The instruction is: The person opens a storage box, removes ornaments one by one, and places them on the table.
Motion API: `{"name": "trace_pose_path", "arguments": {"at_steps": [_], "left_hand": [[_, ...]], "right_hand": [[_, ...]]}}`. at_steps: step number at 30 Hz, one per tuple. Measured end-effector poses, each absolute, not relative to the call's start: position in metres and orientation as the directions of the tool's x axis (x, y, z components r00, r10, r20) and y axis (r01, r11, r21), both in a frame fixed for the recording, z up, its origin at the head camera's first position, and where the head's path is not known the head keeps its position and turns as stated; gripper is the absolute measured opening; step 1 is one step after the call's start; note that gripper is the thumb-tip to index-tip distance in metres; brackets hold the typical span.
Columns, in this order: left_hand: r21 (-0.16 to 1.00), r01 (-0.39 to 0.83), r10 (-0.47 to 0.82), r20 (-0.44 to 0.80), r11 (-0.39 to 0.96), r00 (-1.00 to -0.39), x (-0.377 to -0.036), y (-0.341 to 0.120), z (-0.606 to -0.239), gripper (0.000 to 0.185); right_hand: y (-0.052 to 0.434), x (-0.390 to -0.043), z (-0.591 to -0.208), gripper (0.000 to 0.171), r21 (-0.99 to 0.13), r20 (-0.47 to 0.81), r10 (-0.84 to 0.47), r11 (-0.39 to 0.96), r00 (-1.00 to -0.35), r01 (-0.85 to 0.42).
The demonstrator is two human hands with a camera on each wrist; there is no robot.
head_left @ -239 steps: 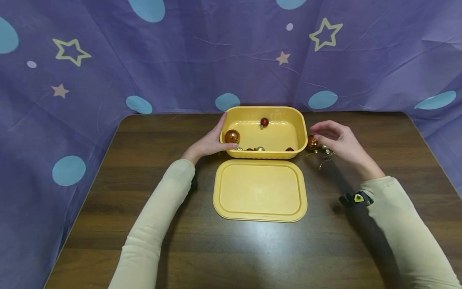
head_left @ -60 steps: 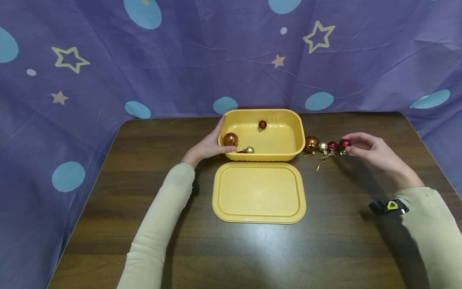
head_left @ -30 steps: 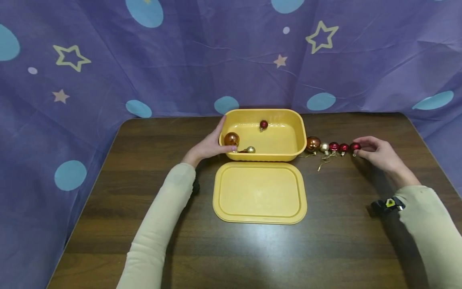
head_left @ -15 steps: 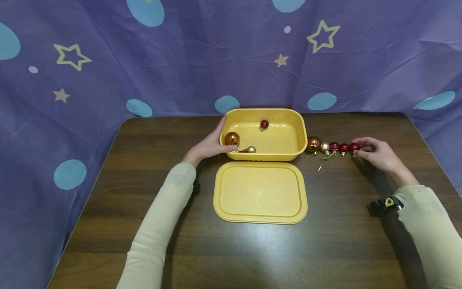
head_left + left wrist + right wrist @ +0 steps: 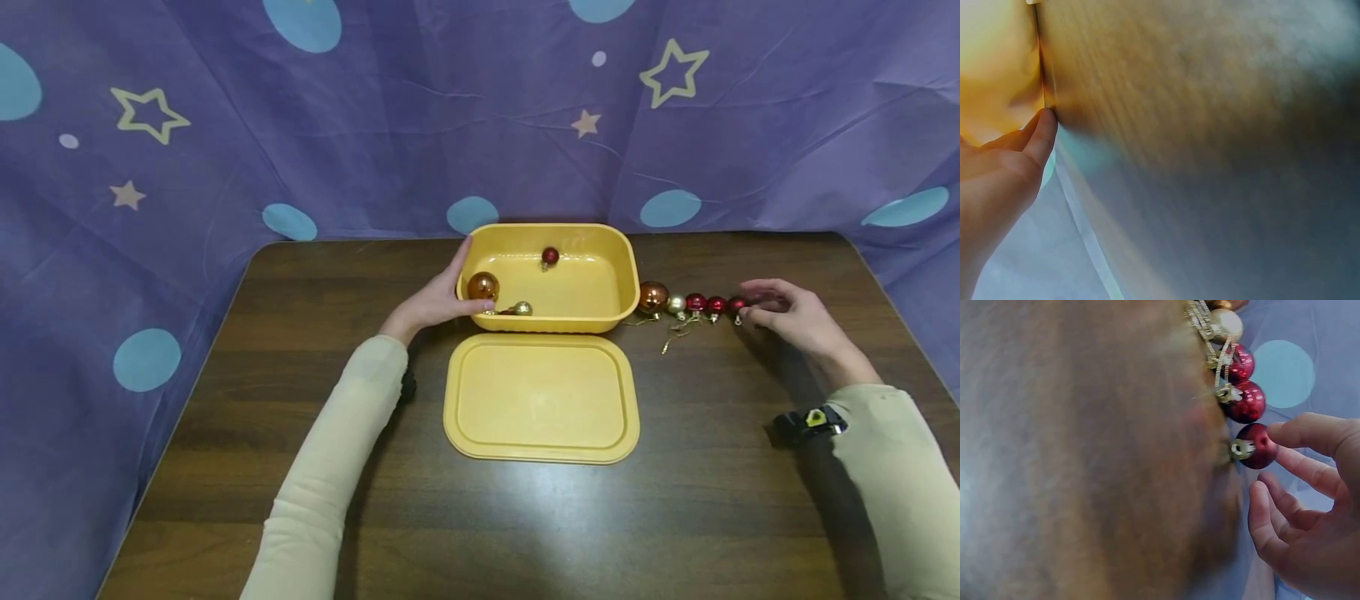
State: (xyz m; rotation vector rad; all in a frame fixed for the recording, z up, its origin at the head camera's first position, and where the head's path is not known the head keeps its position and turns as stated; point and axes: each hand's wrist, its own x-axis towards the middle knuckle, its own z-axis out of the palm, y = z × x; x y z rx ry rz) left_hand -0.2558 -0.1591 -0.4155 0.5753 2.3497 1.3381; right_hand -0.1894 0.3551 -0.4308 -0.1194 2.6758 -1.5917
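My left hand [image 5: 435,300] grips the left wall of the yellow plastic box [image 5: 628,275], thumb over the front rim. Inside lie a large copper bauble [image 5: 483,286], a small dark red bauble [image 5: 550,255] and a gold bauble [image 5: 522,308]; red shows partly hidden beside the gold one. Right of the box runs a row: a large copper bauble [image 5: 653,297], a pale gold bauble [image 5: 676,303], then three red ones. At the row's end, my right hand [image 5: 798,321] has loosely spread fingers, with fingertips right at the last red bauble [image 5: 1257,446].
The yellow lid [image 5: 542,398] lies flat in front of the box on the brown wooden table [image 5: 540,533]. Gold hanging cords [image 5: 675,333] trail in front of the row. A purple curtain [image 5: 420,108] with stars and dots hangs behind the table.
Since eight seconds ago, red baubles have joined the row beside the box. My right hand set the last red one at its end, and its fingers have since loosened. The left hand stays.
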Motion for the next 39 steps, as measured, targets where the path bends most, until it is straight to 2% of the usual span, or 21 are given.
{"name": "trace_pose_path", "arguments": {"at_steps": [4, 10, 23, 28, 39], "left_hand": [[0.865, 0.171, 0.522, -0.118, 0.472, -0.845, -0.256, -0.159, -0.416, 0.113], [0.844, 0.207, 0.527, -0.102, 0.495, -0.844, -0.259, -0.158, -0.415, 0.113], [0.869, 0.145, 0.523, -0.145, 0.474, -0.84, -0.258, -0.157, -0.405, 0.115], [0.911, 0.11, 0.549, -0.139, 0.397, -0.824, -0.25, -0.163, -0.39, 0.108], [0.949, 0.107, 0.595, -0.096, 0.296, -0.798, -0.255, -0.18, -0.407, 0.108]], "right_hand": [[0.351, -0.188, -0.421, 0.035, -0.902, 0.057, -0.026, 0.427, -0.998, -0.063], [0.333, -0.187, -0.402, 0.032, -0.904, 0.067, 0.035, 0.425, -0.997, -0.046], [0.278, -0.191, -0.379, 0.03, -0.92, 0.141, -0.075, 0.357, -0.987, -0.158], [0.258, -0.196, -0.378, 0.029, -0.925, 0.14, -0.126, 0.337, -0.982, -0.175], [0.213, -0.209, -0.377, 0.03, -0.922, 0.126, -0.203, 0.338, -0.971, -0.19]]}}
